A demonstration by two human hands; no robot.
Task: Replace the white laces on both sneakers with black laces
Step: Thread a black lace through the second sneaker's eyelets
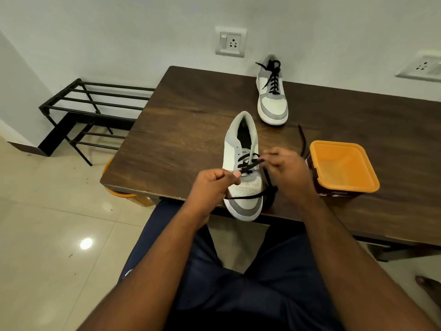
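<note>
mid-frame i see my left hand and right hand each pinching the thin black lace over the white-and-grey sneaker on the dark wooden table.

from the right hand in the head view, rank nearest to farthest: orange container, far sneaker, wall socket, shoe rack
1. Orange container, just right of the right hand.
2. Far sneaker, at the table's back edge.
3. Wall socket, above that sneaker.
4. Shoe rack, on the floor far left.
</note>
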